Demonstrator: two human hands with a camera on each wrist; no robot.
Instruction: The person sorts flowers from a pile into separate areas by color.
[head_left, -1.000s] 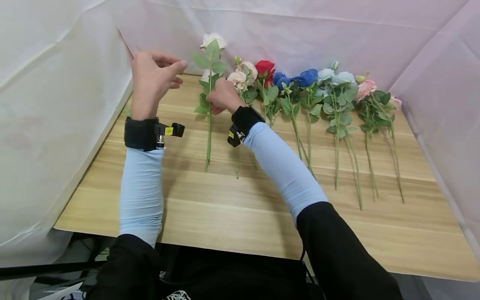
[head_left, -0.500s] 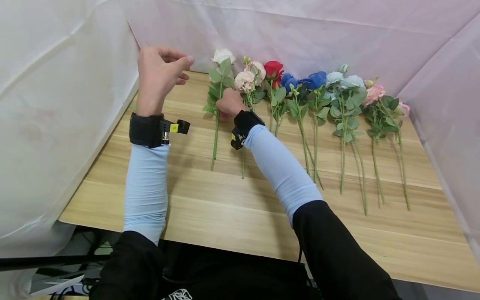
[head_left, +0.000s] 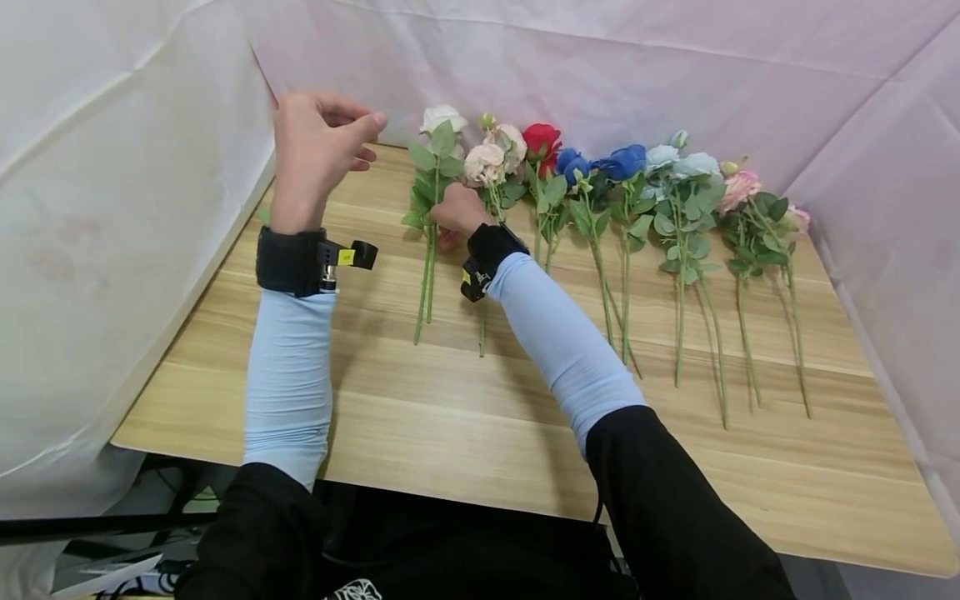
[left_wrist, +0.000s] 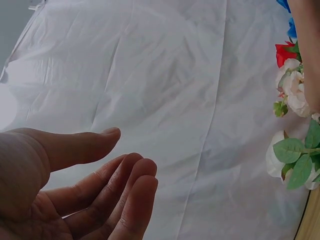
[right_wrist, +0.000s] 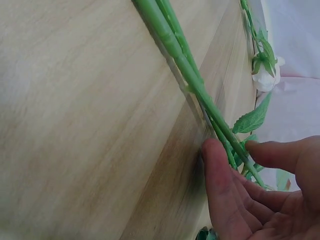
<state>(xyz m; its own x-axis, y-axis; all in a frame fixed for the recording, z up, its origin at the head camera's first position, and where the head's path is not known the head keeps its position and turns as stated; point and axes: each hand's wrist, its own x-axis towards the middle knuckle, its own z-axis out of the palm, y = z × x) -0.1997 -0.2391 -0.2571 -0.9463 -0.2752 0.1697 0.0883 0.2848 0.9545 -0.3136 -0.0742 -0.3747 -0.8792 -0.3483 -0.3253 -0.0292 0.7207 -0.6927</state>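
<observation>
Step in hand: the person is laying the white rose stem point(head_left: 427, 218) down at the left end of a row of artificial flowers on the worktop point(head_left: 465, 433); I judge it to be the placing, nearly finished.
Right hand: the right hand point(head_left: 452, 210) is resting at the leafy part of the white rose stem; in the right wrist view its thumb and fingers point(right_wrist: 225, 190) are lying along the green stalk point(right_wrist: 200, 90), the grip narrow and seeming to pinch it lightly against the wood.
Left hand: the left hand point(head_left: 318, 142) is hovering above the worktop's far left corner, holding nothing, its grip loose, with fingers gently curved and the thumb out.
Where the stem is: it is lying lengthwise, bloom towards the back curtain, cut end towards the person, just beside a cream rose stem point(head_left: 487, 167).
Next move, as I judge: it is calling for the fingers to let go without rolling the stalk, keeping it parallel with its neighbours.
Rest of the row: a red rose point(head_left: 543, 140), blue roses point(head_left: 611, 162), pale blue-green roses point(head_left: 678, 162) and pink roses point(head_left: 750, 196) are lying side by side to the right.
Surface: light wood-grain boards.
Room: white cloth drapes point(head_left: 127, 208) are hanging behind and to both sides.
</observation>
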